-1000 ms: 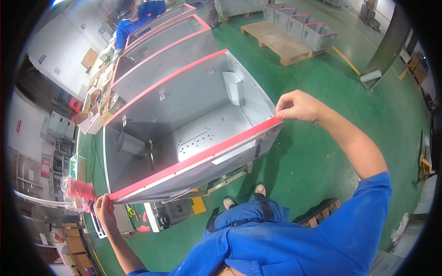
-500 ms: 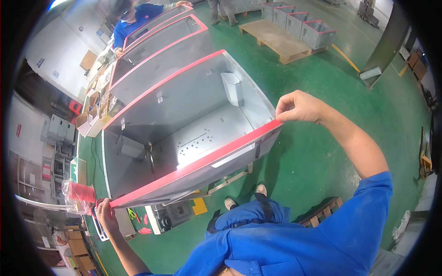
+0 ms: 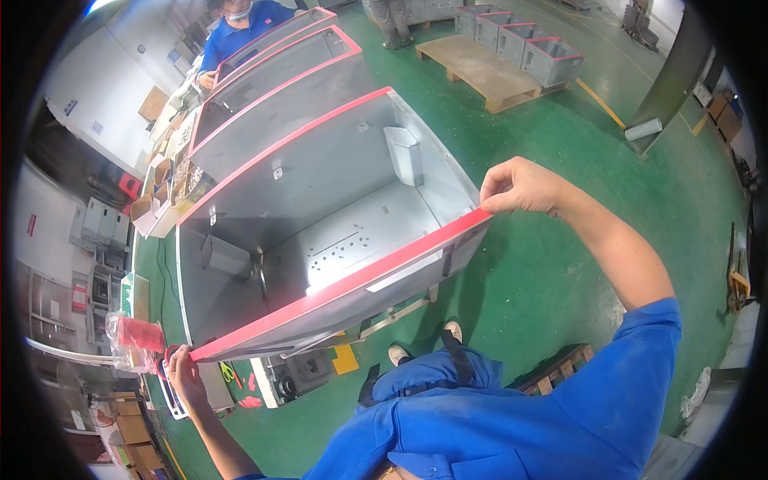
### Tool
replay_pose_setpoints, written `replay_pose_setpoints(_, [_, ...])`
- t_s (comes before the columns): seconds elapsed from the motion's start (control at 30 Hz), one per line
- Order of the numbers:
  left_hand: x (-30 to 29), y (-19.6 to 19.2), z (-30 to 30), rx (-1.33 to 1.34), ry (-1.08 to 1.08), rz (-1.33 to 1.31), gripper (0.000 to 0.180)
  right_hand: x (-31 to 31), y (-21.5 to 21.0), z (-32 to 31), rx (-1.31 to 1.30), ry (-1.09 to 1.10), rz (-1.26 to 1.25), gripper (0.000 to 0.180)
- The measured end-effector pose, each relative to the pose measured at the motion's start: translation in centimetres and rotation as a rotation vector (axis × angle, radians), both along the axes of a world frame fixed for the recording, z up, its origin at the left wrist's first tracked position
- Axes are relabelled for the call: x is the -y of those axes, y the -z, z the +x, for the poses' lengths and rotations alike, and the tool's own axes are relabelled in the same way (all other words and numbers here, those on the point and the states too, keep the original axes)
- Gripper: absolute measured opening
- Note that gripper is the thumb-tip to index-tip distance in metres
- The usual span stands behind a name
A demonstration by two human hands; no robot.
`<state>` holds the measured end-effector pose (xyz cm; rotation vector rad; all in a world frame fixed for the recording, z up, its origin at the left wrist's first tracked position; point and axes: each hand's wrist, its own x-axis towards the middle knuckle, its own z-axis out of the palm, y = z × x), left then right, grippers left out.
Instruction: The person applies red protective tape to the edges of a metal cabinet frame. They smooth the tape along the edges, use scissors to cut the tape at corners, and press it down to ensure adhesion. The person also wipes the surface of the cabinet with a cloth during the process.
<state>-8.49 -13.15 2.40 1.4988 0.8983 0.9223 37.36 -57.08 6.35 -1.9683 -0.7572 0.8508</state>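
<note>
A large grey metal box (image 3: 320, 164) with an open top stands tilted before me. Along its near upper edge runs a red strip (image 3: 344, 294), and the far edge carries a red strip too. At the near left corner, my left hand (image 3: 186, 378) is closed, its fingers pinching the strip's end. My right hand (image 3: 522, 187) pinches the other end at the near right corner, thumb and forefinger together. Inside the box, small holes dot the bottom, and a grey bracket sits at each end. The short left and right edges look bare metal.
More grey boxes (image 3: 280, 96) with red edges stand behind, beside a co-worker (image 3: 244, 30) in blue. A wooden pallet (image 3: 472, 68) bears several smaller boxes. Small-part cartons (image 3: 160, 204) line the left bench. Green-handled scissors (image 3: 229, 373) lie near my left hand; another pallet (image 3: 560, 368) is at right.
My hands and the box stay practically where they were. The co-worker at the back has raised their head and drawn an arm back from the far box edge.
</note>
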Motion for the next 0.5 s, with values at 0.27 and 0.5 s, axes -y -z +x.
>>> replay_pose_setpoints(0.27, [0.04, 0.1, -0.05, 0.014, -0.022, -0.017, 0.007, -0.06, -0.06, -0.05, -0.018, 0.019, -0.001, 0.013])
replay_pose_setpoints(0.5, [0.2, 0.0, 0.0, 0.027, -0.021, -0.021, 0.007, 0.04, 0.07, -0.04, -0.015, 0.01, 0.018, 0.013])
